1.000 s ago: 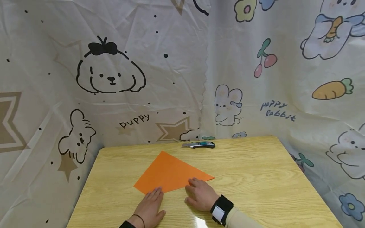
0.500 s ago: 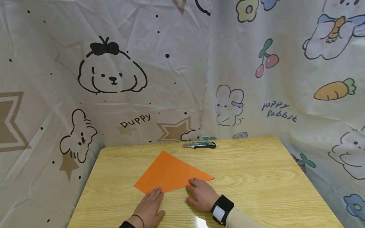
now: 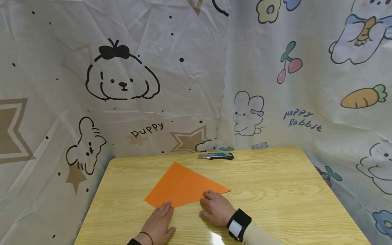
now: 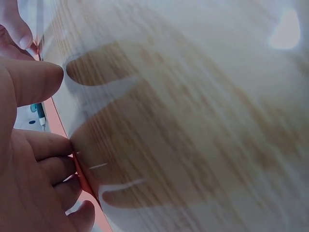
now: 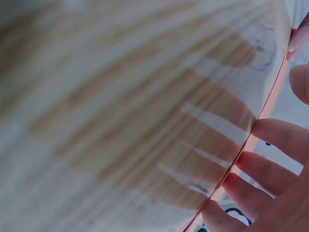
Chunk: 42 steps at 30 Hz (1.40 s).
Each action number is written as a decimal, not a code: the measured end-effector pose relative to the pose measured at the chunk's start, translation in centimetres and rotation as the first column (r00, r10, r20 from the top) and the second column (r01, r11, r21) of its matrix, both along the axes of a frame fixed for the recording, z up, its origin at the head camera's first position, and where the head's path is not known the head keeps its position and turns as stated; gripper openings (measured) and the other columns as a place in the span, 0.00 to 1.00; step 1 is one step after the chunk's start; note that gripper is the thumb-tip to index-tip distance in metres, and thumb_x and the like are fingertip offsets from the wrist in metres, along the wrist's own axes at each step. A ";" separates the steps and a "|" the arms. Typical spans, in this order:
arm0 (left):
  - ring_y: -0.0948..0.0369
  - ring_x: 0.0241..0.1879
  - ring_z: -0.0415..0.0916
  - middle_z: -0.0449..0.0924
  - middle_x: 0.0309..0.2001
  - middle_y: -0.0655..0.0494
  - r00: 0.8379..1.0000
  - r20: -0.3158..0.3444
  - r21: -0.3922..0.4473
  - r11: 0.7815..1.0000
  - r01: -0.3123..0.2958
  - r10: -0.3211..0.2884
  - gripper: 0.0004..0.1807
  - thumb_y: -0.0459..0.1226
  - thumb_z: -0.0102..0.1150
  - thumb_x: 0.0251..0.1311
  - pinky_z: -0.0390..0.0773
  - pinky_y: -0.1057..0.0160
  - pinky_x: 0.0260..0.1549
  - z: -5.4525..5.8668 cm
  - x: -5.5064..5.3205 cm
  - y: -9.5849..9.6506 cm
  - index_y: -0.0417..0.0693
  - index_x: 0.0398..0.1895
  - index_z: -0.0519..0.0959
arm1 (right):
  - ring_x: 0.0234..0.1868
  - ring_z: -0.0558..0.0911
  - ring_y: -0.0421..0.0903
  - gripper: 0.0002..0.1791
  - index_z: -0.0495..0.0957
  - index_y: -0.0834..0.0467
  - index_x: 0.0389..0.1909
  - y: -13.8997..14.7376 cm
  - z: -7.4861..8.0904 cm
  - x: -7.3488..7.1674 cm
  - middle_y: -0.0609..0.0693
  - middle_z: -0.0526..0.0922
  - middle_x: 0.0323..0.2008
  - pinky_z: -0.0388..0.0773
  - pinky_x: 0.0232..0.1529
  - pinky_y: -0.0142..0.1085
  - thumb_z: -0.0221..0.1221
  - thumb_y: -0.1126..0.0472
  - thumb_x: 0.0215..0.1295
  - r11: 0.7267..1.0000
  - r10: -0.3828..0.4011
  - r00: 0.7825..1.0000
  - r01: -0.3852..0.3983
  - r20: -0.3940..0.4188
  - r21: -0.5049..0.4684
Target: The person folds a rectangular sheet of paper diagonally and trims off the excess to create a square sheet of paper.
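An orange sheet of paper point(image 3: 183, 185), its outline a four-cornered kite shape, lies flat on the wooden table. On its near edge, toward the left corner, rest the fingertips of my left hand point(image 3: 157, 223), fingers straight and thumb out to the side. My right hand point(image 3: 217, 208) touches the same edge farther right, fingers slightly bent and pressing down. In the left wrist view the paper's edge point(image 4: 87, 186) runs beneath the fingertips. The right wrist view has spread fingers point(image 5: 260, 174) along the orange edge.
A utility knife point(image 3: 216, 156) with a black and teal handle and its blade out lies at the table's back edge. The light wooden table point(image 3: 275, 190) extends to both sides. Printed curtains point(image 3: 190, 75) hang right behind and beside it.
The head view has turned slightly left, so the scene shifts a little right. My left hand has slid slightly left along the paper's edge; the paper and right hand stay nearly put.
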State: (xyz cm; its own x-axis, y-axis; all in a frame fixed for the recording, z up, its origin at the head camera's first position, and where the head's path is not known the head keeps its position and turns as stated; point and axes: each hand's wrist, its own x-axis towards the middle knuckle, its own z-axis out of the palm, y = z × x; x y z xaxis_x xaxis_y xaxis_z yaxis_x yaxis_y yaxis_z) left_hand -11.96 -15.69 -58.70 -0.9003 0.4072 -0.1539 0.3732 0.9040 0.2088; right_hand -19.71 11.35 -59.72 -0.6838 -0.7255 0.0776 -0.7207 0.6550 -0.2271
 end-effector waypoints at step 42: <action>0.45 0.63 0.52 0.56 0.64 0.39 0.999 0.004 0.023 0.998 -0.051 0.051 0.34 0.52 0.51 0.56 0.52 0.43 0.58 0.7 0.8 -2.3 0.34 0.58 0.67 | 0.59 0.66 0.53 0.25 0.75 0.51 0.52 -0.2 0.1 0.1 0.54 0.69 0.58 0.64 0.55 0.48 0.47 0.40 0.62 1.000 -0.015 1.000 0.015 0.002 0.009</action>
State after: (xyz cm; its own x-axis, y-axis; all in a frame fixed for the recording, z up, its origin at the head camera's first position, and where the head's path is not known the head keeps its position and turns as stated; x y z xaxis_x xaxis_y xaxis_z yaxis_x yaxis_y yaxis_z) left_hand -11.16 -17.99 -57.98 -0.9195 0.3639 -0.1483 0.3256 0.9168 0.2312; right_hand -19.63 11.16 -59.63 -0.6949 -0.7158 0.0691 -0.7102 0.6679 -0.2225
